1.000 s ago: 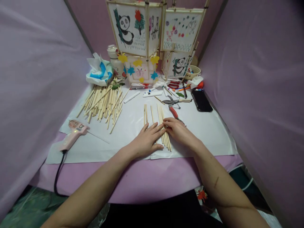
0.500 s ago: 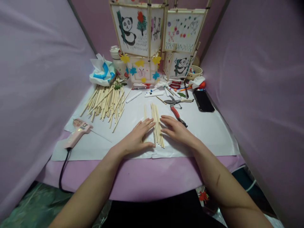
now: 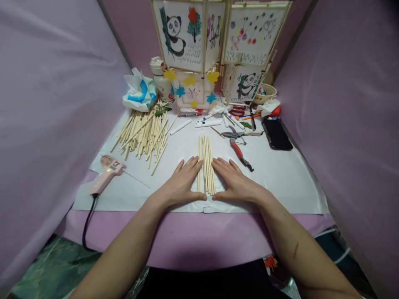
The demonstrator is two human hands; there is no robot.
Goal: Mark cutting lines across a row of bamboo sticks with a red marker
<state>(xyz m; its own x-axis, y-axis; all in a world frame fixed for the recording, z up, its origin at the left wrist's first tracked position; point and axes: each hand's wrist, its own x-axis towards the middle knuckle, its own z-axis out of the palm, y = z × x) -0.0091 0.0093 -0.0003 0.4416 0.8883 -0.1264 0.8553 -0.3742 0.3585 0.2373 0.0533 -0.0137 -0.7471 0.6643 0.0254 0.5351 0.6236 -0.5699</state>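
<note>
Several thin wooden sticks (image 3: 206, 155) lie side by side in a narrow row on the white sheet (image 3: 280, 178), pointing away from me. My left hand (image 3: 182, 182) lies flat on the sheet against the row's left side, fingers stretched out. My right hand (image 3: 233, 182) lies flat against the right side, fingers straight too. Both thumbs point inward below the near ends of the sticks. Neither hand holds anything.
A big heap of sticks (image 3: 145, 133) lies at the left, a pink glue gun (image 3: 106, 174) with its cord nearer. Red-handled cutters (image 3: 238, 145), white markers (image 3: 207, 123), a black phone (image 3: 277, 135), a tissue pack (image 3: 139, 91) and painted paper lanterns (image 3: 199, 50) stand behind. Purple cloth walls both sides.
The loose, slanted sticks have been pushed together into one straight row. My hands, which overlapped them, now lie flat on either side. The view has shifted a little.
</note>
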